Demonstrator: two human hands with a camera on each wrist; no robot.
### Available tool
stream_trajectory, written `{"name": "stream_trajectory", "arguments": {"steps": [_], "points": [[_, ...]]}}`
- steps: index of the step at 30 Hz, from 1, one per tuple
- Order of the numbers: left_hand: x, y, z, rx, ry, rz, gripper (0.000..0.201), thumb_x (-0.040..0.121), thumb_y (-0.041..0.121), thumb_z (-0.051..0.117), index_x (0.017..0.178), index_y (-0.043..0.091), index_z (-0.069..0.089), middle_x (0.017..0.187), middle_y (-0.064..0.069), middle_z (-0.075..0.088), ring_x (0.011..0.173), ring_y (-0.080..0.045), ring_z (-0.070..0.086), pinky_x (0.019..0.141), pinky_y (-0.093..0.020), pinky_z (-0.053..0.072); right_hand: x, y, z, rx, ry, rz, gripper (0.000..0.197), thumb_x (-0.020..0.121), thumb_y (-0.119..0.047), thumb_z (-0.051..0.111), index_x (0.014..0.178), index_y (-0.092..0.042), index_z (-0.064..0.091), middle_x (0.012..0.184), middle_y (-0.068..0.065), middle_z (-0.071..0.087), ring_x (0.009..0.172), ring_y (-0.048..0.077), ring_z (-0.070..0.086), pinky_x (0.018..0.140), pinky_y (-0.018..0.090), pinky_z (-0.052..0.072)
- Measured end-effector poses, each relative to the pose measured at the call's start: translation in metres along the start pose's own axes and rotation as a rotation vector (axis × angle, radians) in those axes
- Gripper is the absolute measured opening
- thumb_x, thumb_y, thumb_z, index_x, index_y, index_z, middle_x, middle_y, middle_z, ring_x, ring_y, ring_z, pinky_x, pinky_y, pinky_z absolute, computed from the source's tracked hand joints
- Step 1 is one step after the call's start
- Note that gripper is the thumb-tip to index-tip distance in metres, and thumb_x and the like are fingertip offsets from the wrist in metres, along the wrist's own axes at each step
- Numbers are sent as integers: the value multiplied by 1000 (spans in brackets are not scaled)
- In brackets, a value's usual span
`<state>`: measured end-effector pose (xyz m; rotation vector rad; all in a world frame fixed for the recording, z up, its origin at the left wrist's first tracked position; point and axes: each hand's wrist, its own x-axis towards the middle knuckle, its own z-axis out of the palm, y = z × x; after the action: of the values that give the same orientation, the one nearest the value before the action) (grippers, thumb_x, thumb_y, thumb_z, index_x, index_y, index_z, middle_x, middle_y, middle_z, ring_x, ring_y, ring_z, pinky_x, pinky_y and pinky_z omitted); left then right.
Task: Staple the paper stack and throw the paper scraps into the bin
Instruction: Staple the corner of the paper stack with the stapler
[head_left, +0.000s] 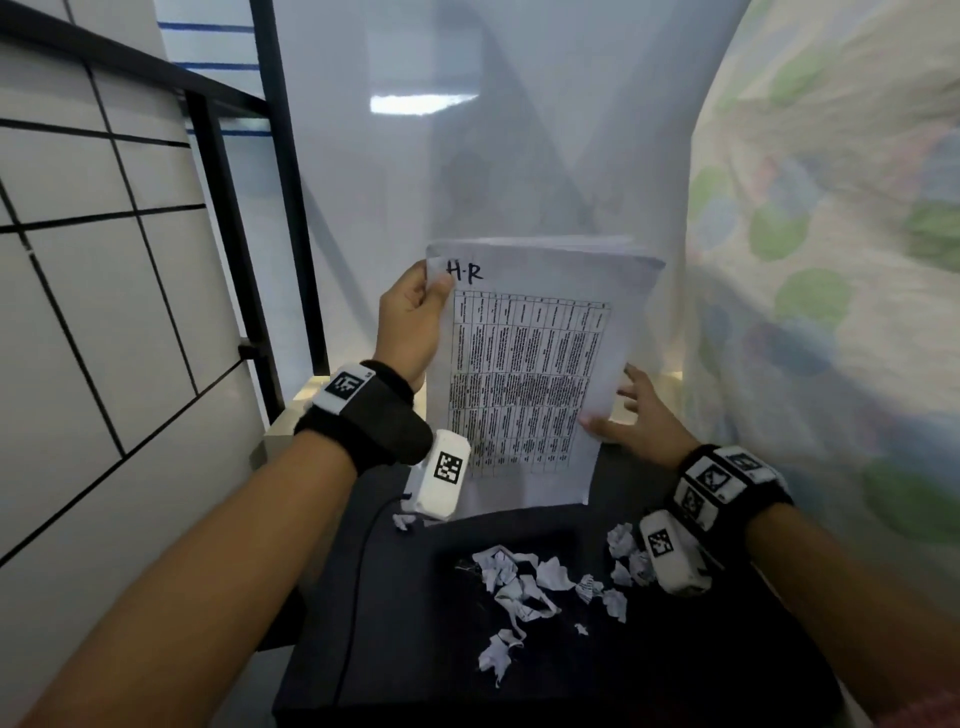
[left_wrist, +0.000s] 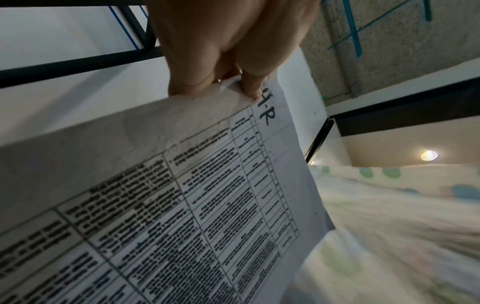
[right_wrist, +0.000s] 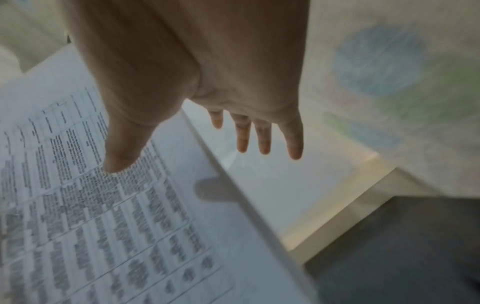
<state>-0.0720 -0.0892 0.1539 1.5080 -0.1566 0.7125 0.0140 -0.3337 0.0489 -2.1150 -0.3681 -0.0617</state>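
A paper stack (head_left: 524, 374) with a printed table and "H-R" handwritten on top is held upright above the dark table (head_left: 415, 649). My left hand (head_left: 415, 312) pinches its top left corner, thumb on the front sheet; the left wrist view shows the same pinch by the left hand (left_wrist: 221, 82) on the paper stack (left_wrist: 182, 205). My right hand (head_left: 628, 410) is spread beside the stack's right edge, fingers straight. In the right wrist view the right hand (right_wrist: 207, 133) has its thumb over the paper stack (right_wrist: 116, 205). Crumpled paper scraps (head_left: 530, 582) lie scattered on the table. No stapler or bin shows.
A dotted curtain (head_left: 831, 260) hangs close on the right. A tiled wall and black metal frame (head_left: 234, 260) stand on the left. A pale ledge (head_left: 649, 379) runs behind the table. A black cable (head_left: 358, 571) crosses the table's left part.
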Motion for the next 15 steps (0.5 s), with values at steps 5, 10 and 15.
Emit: {"name": "stream_trajectory", "arguments": {"steps": [5,10,15], "points": [[17,46,-12,-85,-10,46,20,98,8,41,99,16,59,101,-5,65,94,-19,64,100,-44,49,-13,-16,12,220,47,-87,67,74,-28,77,130,-8,45,128,4,57,108,13,61,81,15,52],[30,44,-31,-45,79,6,16,98,13,44,109,12,56,120,-17,62,112,-30,60,100,-44,49,-39,-24,23,564,-7,-145,25,84,-21,63,109,-19,58,110,0,67,95,6,66,72,16,57],[-4,-5,-34,216,-32,-118,22,94,27,53,107,10,55,97,-5,63,91,-21,58,85,-38,49,-39,-31,27,734,-1,-174,73,40,-59,83,102,-27,62,97,-11,75,91,6,71,75,23,58]]}}
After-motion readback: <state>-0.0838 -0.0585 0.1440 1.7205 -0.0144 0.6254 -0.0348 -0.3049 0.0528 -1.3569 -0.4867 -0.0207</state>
